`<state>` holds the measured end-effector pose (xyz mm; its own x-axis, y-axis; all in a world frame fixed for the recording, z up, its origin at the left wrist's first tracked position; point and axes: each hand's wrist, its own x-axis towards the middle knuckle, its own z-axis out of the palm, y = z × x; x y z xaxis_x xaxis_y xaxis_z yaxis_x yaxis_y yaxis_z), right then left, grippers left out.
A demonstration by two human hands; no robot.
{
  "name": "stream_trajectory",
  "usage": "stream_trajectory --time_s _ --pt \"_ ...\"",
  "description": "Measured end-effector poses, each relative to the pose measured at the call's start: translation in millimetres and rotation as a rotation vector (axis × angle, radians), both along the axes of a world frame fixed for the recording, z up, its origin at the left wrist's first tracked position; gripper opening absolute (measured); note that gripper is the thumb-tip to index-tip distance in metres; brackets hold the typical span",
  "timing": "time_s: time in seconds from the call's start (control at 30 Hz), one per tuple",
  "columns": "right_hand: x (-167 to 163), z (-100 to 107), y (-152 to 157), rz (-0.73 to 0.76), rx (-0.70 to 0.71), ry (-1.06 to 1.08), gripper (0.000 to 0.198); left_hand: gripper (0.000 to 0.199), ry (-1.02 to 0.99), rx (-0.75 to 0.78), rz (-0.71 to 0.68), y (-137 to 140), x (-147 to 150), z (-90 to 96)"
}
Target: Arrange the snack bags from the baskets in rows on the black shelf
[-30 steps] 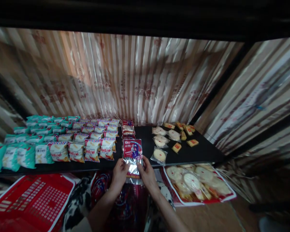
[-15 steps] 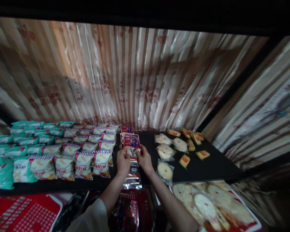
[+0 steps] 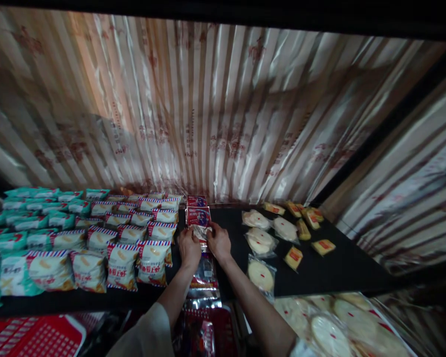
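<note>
A flat red snack packet (image 3: 199, 216) with a silvery lower end lies near the back of the black shelf (image 3: 230, 223). My left hand (image 3: 189, 247) pinches its near left corner, and my right hand (image 3: 219, 240) pinches the near right corner. Just behind it is another red packet (image 3: 196, 201), partly covered. Below my wrists, more shiny packets (image 3: 205, 280) run in a line to the shelf's front edge. Fingertips partly hide the silvery end being gripped.
Left of my hands stand rows of white striped snack bags (image 3: 152, 263) and teal bags (image 3: 18, 270). To the right lie round wrapped flat cakes (image 3: 260, 275) and small yellow packs (image 3: 293, 258). Red baskets (image 3: 55, 337) and a crate of cakes (image 3: 330, 334) sit below the front edge.
The view has shifted slightly. Both hands still grip the red packet, which now lies flatter and closer in line with the packet behind it.
</note>
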<state>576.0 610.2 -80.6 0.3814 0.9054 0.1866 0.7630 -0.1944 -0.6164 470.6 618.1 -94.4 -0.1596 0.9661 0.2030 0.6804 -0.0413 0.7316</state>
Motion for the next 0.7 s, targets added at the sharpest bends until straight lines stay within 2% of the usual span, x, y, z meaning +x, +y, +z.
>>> stream_trajectory --time_s 0.47,0.7 --pt "-1 -13 7 0.072 0.053 -0.074 0.035 0.04 0.027 -0.065 -0.003 -1 3 -8.0" --pt "-4 -13 26 0.187 0.122 -0.117 0.038 0.041 0.019 -0.007 -0.01 4 3 -13.6"
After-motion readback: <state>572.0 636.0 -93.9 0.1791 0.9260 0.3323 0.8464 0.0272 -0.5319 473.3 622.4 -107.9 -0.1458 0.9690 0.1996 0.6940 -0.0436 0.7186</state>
